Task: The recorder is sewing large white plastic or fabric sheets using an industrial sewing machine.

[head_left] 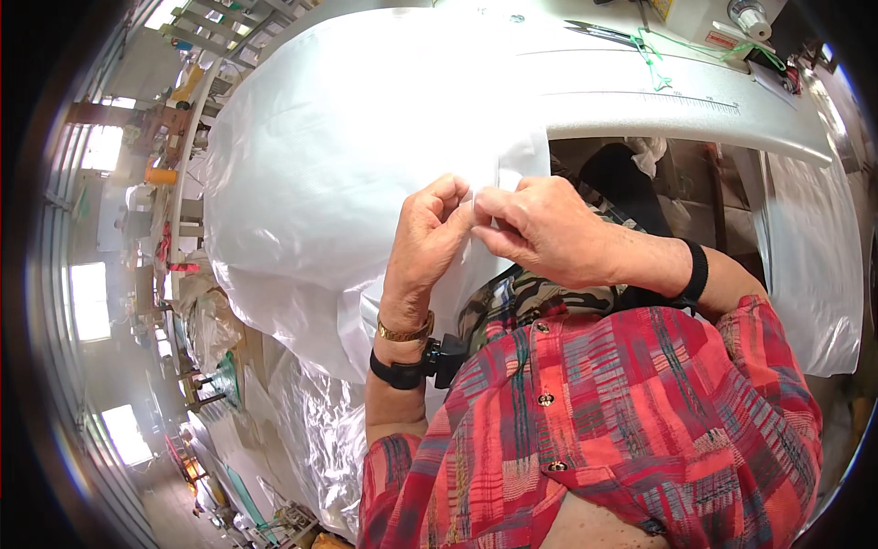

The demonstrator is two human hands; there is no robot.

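Observation:
A large, shiny white plastic sheet (320, 156) lies over the table and hangs down on the near left side in soft folds. At its near edge my two hands meet, fingertips almost touching. My left hand (422, 240) is closed in a pinch on the sheet's edge, thumb and fingers together. From the right, my right hand (553, 231) pinches at the same spot, its fingers curled. The bit between the fingertips is mostly hidden.
The pale tabletop (622, 114) carries a printed ruler scale (686, 99). Dark thread snips (599, 35) with green cord lie at the back, near a white machine (732, 23) with a knob. More clear plastic sheeting (814, 265) hangs at the right.

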